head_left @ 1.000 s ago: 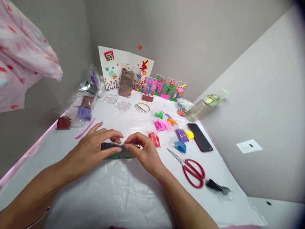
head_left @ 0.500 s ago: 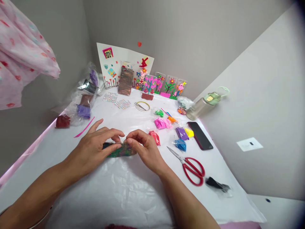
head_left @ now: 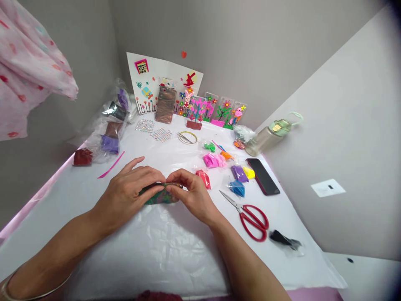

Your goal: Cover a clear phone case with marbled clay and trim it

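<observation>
Both my hands pinch the far edge of a flat piece that looks like a phone case covered in mottled green, brown and pink clay (head_left: 161, 197). My left hand (head_left: 128, 186) has its thumb and fingers closed on the edge, with one finger raised. Opposite it, my right hand (head_left: 189, 190) grips the same edge between thumb and fingertips, the two hands almost touching. The case is tilted, its dark rim showing between the fingers; my hands cover its ends. A red bag of clay (head_left: 203, 179) lies just beyond my right hand.
To the right lie red-handled scissors (head_left: 253, 221), a black clay bag (head_left: 285, 240), a phone (head_left: 263, 176) and several coloured clay bags (head_left: 239, 174). A bottle (head_left: 266, 136) leans at the wall. Decorated cases (head_left: 224, 110) stand behind; rhinestone sheets (head_left: 161, 134) and bagged clay (head_left: 109, 144) lie leftward.
My left fingers have come down from above the piece and closed on its far edge. The piece has tipped, so its dark rim now shows, and both hands are closer together.
</observation>
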Demonstrator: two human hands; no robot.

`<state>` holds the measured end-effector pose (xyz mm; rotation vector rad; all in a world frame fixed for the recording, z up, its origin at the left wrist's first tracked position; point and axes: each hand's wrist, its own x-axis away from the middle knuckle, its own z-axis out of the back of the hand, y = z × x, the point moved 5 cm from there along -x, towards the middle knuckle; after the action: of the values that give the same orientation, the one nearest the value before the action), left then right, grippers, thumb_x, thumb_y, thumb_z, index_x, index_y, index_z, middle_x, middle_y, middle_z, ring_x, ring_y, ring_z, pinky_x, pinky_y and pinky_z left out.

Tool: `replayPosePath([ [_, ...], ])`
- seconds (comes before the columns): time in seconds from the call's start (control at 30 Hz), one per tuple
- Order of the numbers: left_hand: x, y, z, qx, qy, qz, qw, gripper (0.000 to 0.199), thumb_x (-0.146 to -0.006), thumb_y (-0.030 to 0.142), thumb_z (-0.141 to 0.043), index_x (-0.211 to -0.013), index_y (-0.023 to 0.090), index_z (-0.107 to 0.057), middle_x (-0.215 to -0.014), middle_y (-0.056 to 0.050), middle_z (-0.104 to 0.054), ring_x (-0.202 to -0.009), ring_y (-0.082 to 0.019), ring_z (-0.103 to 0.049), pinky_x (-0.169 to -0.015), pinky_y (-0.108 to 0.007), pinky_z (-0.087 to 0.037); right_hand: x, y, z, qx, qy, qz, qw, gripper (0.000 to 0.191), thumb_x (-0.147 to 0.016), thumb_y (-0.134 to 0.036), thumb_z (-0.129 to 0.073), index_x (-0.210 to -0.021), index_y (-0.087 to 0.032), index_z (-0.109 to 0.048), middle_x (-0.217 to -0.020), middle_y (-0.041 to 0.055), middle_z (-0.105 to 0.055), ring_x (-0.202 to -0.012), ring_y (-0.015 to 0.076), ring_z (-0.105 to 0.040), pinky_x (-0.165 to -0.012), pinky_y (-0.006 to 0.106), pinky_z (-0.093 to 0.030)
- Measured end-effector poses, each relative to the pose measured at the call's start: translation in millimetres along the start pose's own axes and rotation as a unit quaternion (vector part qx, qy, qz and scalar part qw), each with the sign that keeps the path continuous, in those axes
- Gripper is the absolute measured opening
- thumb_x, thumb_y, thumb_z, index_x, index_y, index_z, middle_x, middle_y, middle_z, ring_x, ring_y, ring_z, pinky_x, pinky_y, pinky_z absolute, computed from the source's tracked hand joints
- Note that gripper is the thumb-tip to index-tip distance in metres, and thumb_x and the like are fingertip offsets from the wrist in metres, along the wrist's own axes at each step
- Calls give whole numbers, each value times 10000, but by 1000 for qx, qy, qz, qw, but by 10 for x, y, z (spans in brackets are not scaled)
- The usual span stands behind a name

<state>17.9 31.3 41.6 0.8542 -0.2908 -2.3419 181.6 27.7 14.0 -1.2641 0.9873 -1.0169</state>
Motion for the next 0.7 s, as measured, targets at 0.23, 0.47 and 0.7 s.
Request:
replayPosePath([
  [0.23,3,-18,-21,-3,20,-5,1000,59,-1022,226,-566,-1006,218,-622,-963,21,-736,-881,-126,-682,-1206,-453,-323,-4,-29,25,4,-12,-11,1000,144,-816,-175,-690,-952,-191,-643,-787,-23,-644,-716,133,-586,-673,268,-469],
  [0.47,5,-15,-13,-4,25,6,1000,63,-1025,246,-559,-1028,230,-620,-953,23,-738,-853,-132,-689,-1204,-506,-328,14,-68,17,16,4,0,1000,96,-832,-164,-675,-919,-194,-646,-777,-28,-632,-712,128,-576,-690,270,-467],
  [0.7,-11,44,21,-2,44,-8,999,93,-1019,211,-563,-990,242,-646,-935,41,-766,-855,-127,-719,-1216,-487,-318,26,-59,-14,15,-2,1,1000,111,-833,-185,-675,-937,-198,-639,-792,-20,-638,-733,140,-587,-693,272,-475],
])
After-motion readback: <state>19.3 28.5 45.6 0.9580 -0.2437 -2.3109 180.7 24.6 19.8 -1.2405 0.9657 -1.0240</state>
